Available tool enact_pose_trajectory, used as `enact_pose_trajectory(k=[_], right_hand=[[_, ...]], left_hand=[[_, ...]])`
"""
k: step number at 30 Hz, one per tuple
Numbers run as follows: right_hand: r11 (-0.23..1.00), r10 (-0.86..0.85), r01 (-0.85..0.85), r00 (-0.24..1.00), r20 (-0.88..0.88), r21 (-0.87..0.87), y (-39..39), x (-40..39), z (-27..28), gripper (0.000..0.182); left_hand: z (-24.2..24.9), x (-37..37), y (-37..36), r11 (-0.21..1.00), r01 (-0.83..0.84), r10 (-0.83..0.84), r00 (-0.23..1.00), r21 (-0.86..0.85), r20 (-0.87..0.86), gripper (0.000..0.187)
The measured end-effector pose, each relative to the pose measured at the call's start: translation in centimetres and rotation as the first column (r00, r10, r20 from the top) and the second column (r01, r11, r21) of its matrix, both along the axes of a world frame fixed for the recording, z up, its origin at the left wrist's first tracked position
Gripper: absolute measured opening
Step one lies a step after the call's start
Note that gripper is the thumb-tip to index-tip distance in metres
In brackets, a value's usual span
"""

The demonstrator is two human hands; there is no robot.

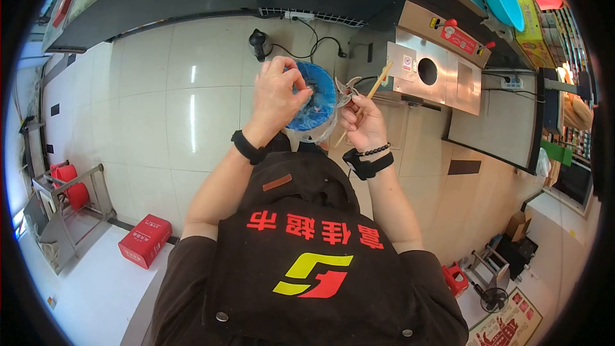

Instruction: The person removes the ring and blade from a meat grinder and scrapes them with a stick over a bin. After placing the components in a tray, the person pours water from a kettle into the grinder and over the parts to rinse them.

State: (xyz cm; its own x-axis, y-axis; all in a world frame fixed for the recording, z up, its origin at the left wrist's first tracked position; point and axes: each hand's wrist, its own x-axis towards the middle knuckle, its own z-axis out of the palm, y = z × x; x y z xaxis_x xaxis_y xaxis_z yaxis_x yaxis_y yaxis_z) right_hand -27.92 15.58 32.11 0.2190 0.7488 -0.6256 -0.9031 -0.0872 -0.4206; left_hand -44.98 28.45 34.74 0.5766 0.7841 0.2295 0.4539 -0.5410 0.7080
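Over tiles (144, 115), the right hand (366, 123) pinches a ragged grey-brown piece (346, 93) and yellowish sticks (382, 79); the left hand's (275, 93) hold is unclear.

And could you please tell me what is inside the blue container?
Dark, indistinct bits show inside the blue container; the left hand covers part, and the bottom is hidden.

The bag (325, 104) is bright blue; the stick (379, 81) pale tan; the apron (256, 275) brownish black, with red characters (300, 229) and a yellow-and-red emblem (327, 285); the floor (205, 115) cream, tile-gridded; the box (145, 241) red with white print.
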Motion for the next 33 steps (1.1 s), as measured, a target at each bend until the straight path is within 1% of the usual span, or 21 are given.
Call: enact_pose_trajectory(k=[1, 2, 3, 4, 5, 9, 11, 12, 13, 14, 16, 17, 19, 20, 22, 23, 25, 26, 28, 30, 33], right_hand=[[0.998, 0.033, -0.03, 0.998, -0.057, 0.053, -0.2, 0.3, -0.1, 0.01], [0.993, 0.069, -0.057, 0.991, -0.113, 0.107, -0.4, 0.5, -0.2, 0.011], [0.993, 0.07, -0.058, 0.991, -0.112, 0.107, -0.5, 0.6, -0.3, 0.011], [0.993, 0.061, -0.044, 0.985, -0.163, 0.111, -0.6, 0.6, -0.4, 0.011], [0.993, 0.053, -0.029, 0.976, -0.213, 0.114, -0.7, 0.7, -0.4, 0.01], [0.993, 0.052, -0.024, 0.968, -0.246, 0.114, -1.1, 0.9, -0.7, 0.011], [0.99, 0.069, -0.035, 0.964, -0.255, 0.135, -1.3, 1.0, -0.7, 0.012], [0.99, 0.068, -0.034, 0.965, -0.255, 0.135, -1.3, 0.9, -0.7, 0.012], [0.986, 0.082, -0.036, 0.953, -0.291, 0.161, -1.3, 0.9, -0.5, 0.014], [0.982, 0.098, -0.037, 0.94, -0.326, 0.187, -1.3, 0.9, -0.4, 0.016], [0.977, 0.117, -0.049, 0.936, -0.332, 0.207, -1.4, 0.9, -0.5, 0.019], [0.972, 0.136, -0.058, 0.931, -0.34, 0.228, -1.4, 0.8, -0.5, 0.022], [0.963, 0.167, -0.073, 0.917, -0.363, 0.258, -1.5, 0.8, -0.4, 0.025], [0.953, 0.198, -0.085, 0.901, -0.386, 0.29, -1.5, 0.7, -0.4, 0.027], [0.944, 0.23, -0.113, 0.899, -0.372, 0.309, -1.4, 0.3, 0.0, 0.027], [0.935, 0.254, -0.134, 0.899, -0.356, 0.329, -1.4, 0.1, 0.3, 0.028], [0.939, 0.267, -0.154, 0.889, -0.372, 0.307, -1.5, -0.4, 0.6, 0.028], [0.944, 0.274, -0.168, 0.879, -0.39, 0.284, -1.6, -0.6, 0.8, 0.027], [0.935, 0.292, -0.174, 0.873, -0.39, 0.31, -1.6, -1.0, 1.0, 0.026], [0.933, 0.307, -0.183, 0.853, -0.421, 0.31, -1.7, -1.3, 1.0, 0.026], [0.934, 0.298, -0.182, 0.871, -0.39, 0.307, -2.0, -1.5, 0.9, 0.027]], left_hand=[[-0.1, 0.1, 0.0, 1.0, -0.009, 0.01, 0.998, 0.018, -0.054, 0.013], [-0.3, 0.2, 0.0, 1.0, -0.009, 0.01, 0.999, 0.018, -0.053, 0.013], [-0.7, 0.2, 0.0, 0.999, 0.005, 0.0, 0.996, 0.052, -0.092, 0.013], [-1.0, 0.3, 0.0, 0.996, 0.02, -0.009, 0.991, 0.085, -0.132, 0.013], [-1.3, 0.3, 0.0, 0.996, 0.019, -0.007, 0.991, 0.086, -0.131, 0.013], [-2.5, 0.2, -0.1, 0.993, 0.068, -0.047, 0.978, 0.097, -0.204, 0.004], [-3.3, 0.1, -0.1, 0.992, 0.079, -0.054, 0.971, 0.097, -0.235, 0.006], [-3.3, 0.1, -0.1, 0.989, 0.092, -0.061, 0.966, 0.117, -0.25, 0.012], [-3.4, 0.1, -0.1, 0.985, 0.105, -0.066, 0.962, 0.136, -0.264, 0.018], [-3.4, 0.1, -0.2, 0.985, 0.104, -0.066, 0.963, 0.136, -0.263, 0.018], [-2.0, 0.4, -0.4, 0.99, 0.1, -0.081, 0.98, 0.098, -0.181, 0.029], [-1.2, 0.6, -0.4, 0.991, 0.098, -0.079, 0.981, 0.097, -0.179, 0.029], [0.7, 1.2, -0.4, 0.978, 0.209, -0.209, 0.975, -0.001, 0.072, 0.035], [1.6, 1.5, -0.5, 0.979, 0.203, -0.202, 0.977, -0.002, 0.071, 0.035], [3.0, 2.0, -0.6, 0.923, 0.359, -0.326, 0.92, -0.136, 0.219, 0.035], [3.3, 2.2, -0.5, 0.926, 0.353, -0.32, 0.922, -0.134, 0.219, 0.035], [3.6, 2.5, -0.3, 0.858, 0.498, -0.457, 0.853, -0.128, 0.252, 0.031], [3.6, 2.4, 0.0, 0.859, 0.495, -0.455, 0.854, -0.127, 0.254, 0.031], [3.5, 2.4, 0.5, 0.78, 0.6, -0.574, 0.799, -0.178, 0.178, 0.026], [3.5, 2.4, 1.0, 0.757, 0.622, -0.594, 0.782, -0.197, 0.188, 0.023], [3.4, 2.6, 1.4, 0.714, 0.65, -0.622, 0.76, -0.262, 0.191, 0.02]])
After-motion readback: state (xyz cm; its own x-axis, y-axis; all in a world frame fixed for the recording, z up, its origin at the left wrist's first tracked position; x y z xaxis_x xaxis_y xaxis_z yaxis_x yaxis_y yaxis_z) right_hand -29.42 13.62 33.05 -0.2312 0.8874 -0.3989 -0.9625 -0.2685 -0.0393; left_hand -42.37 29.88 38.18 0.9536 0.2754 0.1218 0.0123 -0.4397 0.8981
